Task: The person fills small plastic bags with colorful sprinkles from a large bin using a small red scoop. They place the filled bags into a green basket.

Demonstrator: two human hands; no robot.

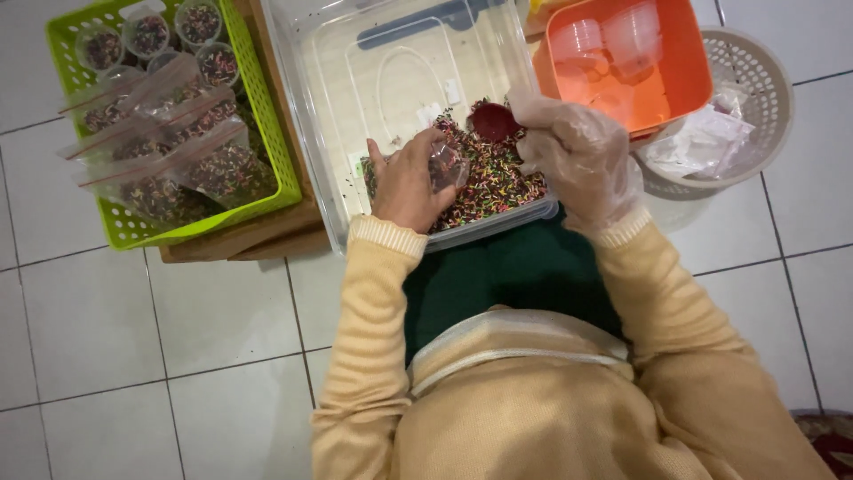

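Note:
My left hand is bare and holds a small clear plastic cup over a heap of multicoloured sprinkles. The sprinkles lie in the near end of a large clear plastic tub that rests against my lap. My right hand wears a thin clear plastic glove and grips a small dark red scoop, held just right of the cup above the sprinkles. Some sprinkles show inside the cup.
A lime green basket at the left holds several filled small cups and clear zip bags of sprinkles, on a wooden board. An orange tray with empty clear cups sits at the upper right over a white perforated basket. White tiled floor surrounds.

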